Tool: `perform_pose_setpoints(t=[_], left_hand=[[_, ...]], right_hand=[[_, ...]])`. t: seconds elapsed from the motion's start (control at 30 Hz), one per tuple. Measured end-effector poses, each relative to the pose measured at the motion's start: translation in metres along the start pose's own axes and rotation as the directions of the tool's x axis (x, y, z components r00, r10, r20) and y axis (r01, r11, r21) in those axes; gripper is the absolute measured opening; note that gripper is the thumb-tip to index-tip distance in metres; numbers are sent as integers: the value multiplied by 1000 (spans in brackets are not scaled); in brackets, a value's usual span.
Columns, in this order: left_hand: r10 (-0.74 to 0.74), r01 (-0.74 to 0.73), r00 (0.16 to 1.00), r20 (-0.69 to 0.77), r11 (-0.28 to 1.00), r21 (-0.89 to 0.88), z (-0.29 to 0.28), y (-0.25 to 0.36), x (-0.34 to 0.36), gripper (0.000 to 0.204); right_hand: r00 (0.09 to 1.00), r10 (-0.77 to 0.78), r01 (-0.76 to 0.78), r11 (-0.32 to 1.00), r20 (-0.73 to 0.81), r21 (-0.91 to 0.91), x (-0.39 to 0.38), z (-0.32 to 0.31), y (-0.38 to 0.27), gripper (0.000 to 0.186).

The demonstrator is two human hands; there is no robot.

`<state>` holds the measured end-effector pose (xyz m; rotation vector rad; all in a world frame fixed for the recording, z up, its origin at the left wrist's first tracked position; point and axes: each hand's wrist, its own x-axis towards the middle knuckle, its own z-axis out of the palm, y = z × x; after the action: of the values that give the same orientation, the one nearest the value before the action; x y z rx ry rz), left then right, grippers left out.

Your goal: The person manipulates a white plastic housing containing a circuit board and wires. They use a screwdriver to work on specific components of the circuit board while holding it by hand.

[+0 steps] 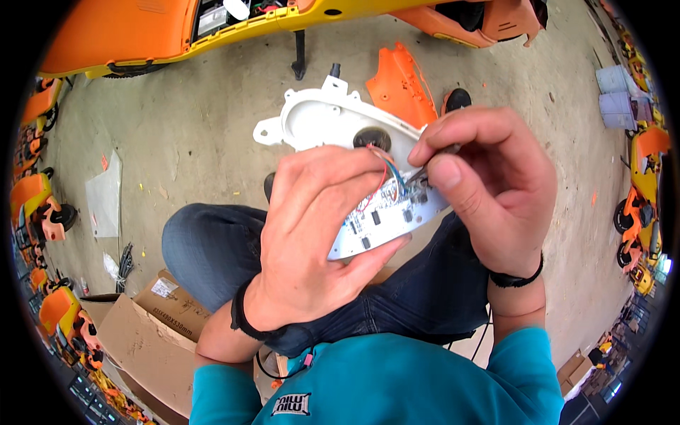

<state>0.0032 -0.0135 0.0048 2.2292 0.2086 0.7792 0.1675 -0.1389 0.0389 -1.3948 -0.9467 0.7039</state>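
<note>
My left hand [312, 227] is closed round a white circuit board [382, 219], thumb under its lower edge. A white plastic housing [308, 117] with a mounting tab sits behind the board, with a round dark part [370, 137] from which thin coloured wires [389, 161] run down to the board. My right hand [489, 184] is closed, thumb and forefinger pinching a small dark metal tool [421, 176], apparently pointed, at the board's top edge by the wires. The tool's exact kind is partly hidden by the fingers.
An orange plastic panel [397, 78] lies beyond my hands, near a shoe. A yellow-orange vehicle body [255, 21] spans the top. Cardboard boxes [142, 333], a plastic sheet [103, 198] and cables [124, 265] are at left. Rows of vehicles line both sides; purple bins [616, 110] stand right.
</note>
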Motion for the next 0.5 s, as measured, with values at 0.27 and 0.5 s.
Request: perform_pose_setpoints(t=[0.27,0.5], left_hand=[[-53,53,998,46,999,2,-2,6,4,56],[-49,49,999,4,998,-34,-1,4,3,54]], right_hand=[[997,-24,31,994,70,-106,3,-6,2,15],[997,-43,51,991,70,-120,5,-6,1,16]])
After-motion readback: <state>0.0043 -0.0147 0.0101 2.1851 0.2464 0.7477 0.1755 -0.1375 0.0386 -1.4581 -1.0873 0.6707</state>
